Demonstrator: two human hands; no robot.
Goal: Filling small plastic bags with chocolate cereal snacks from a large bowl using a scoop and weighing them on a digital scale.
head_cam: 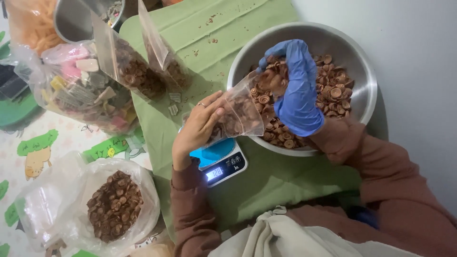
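Note:
My left hand (199, 124), bare with a ring on one finger, holds a small clear plastic bag (240, 112) partly filled with brown spiral snack pieces, just above a blue digital kitchen scale (221, 159). My right hand (297, 88), in a blue glove, grips a handful of the same spiral pieces at the bag's mouth. Below it sits a large steel bowl (352, 52) with many more spiral snacks (333, 88).
Two filled clear bags (135, 71) stand upright on the green cloth (266, 183) at the upper left. A large bag of mixed coloured sweets (81, 93) and an open bag of brown snacks (114, 204) lie at the left. A steel pot (76, 19) stands at the top left.

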